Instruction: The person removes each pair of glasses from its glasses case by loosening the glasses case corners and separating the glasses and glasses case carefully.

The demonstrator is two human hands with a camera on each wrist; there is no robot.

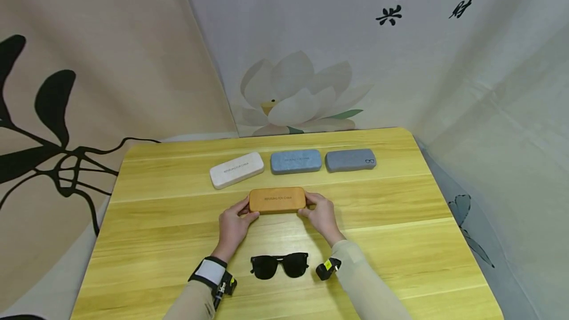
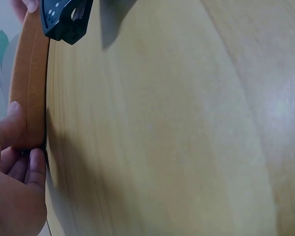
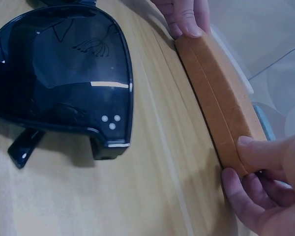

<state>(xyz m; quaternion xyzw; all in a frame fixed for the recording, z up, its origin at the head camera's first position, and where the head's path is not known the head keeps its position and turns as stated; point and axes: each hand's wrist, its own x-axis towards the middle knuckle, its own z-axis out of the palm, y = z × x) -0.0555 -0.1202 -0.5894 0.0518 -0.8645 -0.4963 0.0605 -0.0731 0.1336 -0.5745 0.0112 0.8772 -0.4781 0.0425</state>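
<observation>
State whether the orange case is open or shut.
Shut: the orange case shows a thin seam with no visible gap in the right wrist view.

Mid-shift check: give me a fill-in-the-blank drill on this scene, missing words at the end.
1. The left hand and right hand grip the oblong, leather-look orange-brown case; behind it lie ____ more oblong cases.
2. Between the oblong white case and the oblong grey case lies another, coloured ____.
3. The black plastic sunglasses with dark lenses lie on the yellow wooden table, with ____ of the hands touching them.

Missing words: three; blue; neither.
</observation>
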